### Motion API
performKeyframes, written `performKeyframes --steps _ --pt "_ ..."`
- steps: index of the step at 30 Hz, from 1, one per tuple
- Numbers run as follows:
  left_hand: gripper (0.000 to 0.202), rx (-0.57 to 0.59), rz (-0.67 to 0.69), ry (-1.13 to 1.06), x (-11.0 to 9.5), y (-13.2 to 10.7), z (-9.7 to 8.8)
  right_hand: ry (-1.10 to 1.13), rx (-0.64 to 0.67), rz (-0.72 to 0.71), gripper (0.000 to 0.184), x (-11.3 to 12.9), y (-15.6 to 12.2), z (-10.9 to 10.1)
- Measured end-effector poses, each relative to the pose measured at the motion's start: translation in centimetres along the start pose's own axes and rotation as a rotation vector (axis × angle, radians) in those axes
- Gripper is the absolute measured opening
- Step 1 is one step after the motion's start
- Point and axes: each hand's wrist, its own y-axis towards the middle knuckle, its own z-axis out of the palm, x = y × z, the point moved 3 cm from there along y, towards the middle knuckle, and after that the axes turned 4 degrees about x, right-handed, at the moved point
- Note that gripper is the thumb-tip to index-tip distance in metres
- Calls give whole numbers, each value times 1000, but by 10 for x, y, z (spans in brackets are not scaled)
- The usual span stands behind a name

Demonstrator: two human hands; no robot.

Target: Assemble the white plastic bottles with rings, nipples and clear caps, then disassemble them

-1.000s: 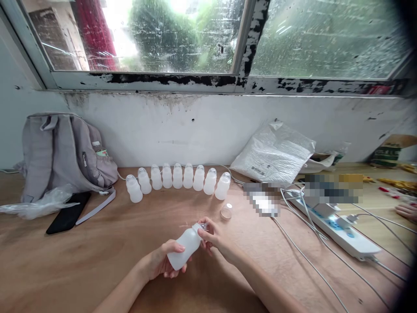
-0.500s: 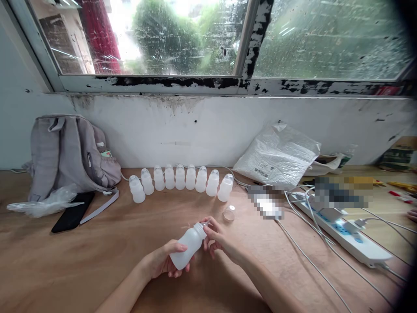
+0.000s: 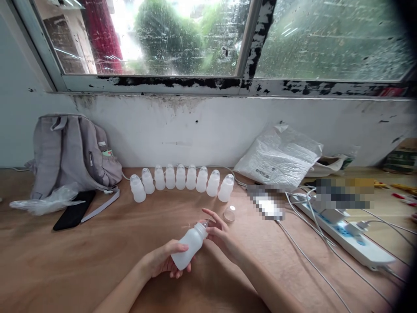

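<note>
My left hand (image 3: 163,261) grips the lower body of a small frosted white plastic bottle (image 3: 189,244), which lies tilted with its neck pointing up and to the right. My right hand (image 3: 219,232) is at the bottle's neck, fingertips on a small part at the mouth, other fingers spread. A clear round cap (image 3: 229,214) lies on the wooden table (image 3: 97,256) just beyond my right hand. Behind it, several matching capped bottles (image 3: 181,181) stand in a curved row near the wall.
A grey backpack (image 3: 70,150) leans on the wall at left, with a black phone (image 3: 74,211) and crumpled clear plastic (image 3: 45,201) before it. A white plastic bag (image 3: 280,156), a power strip (image 3: 352,239) and white cables (image 3: 309,261) lie at right.
The view has shifted slightly. My right hand's fingers have opened out a little at the bottle's neck; my left hand keeps its grip on the bottle.
</note>
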Motion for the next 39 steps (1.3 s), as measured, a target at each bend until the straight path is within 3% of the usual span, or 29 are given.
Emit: performKeyframes --steps 2,6,10,14,18,20,23,25,27,29,31,33,36,39 --pt "40 -9 2 -4 -1 0 0 45 16 -2 55 0 0 0" --pt "41 14 -7 -3 0 1 2 -19 -18 43 51 -4 0 -2" --pt "42 42 -14 15 3 3 1 -40 70 57 54 -4 -2 0" --pt "46 59 -26 11 7 5 -5 -120 2 128 46 -2 -3 0" --pt "59 67 -59 -39 9 6 -7 -89 17 56 49 4 -2 1" --pt "62 33 24 -104 5 6 -6 -55 17 -8 49 7 -1 -1" --pt "55 -207 440 -219 -16 -1 -16 -10 -34 -64 47 8 3 -9" --pt "46 -505 783 -196 -32 -15 -37 12 -71 -70 43 6 6 -17" --pt "43 -881 956 10 -43 -34 -66 29 -95 -54 40 0 10 -24" --pt "41 -1306 941 377 -51 -55 -96 36 -110 -35 39 -6 13 -29" --pt "39 -1476 895 465 -52 -70 -126 31 -122 -29 41 -12 14 -31" --pt "40 -1703 707 674 -51 -80 -147 18 -134 -31 44 -17 15 -31" --pt "45 -1730 634 706 -48 -81 -166 -15 -160 -41 50 -22 15 -29" --pt "49 -1717 621 709 -46 -77 -173 -98 -199 -46 54 -25 16 -27"
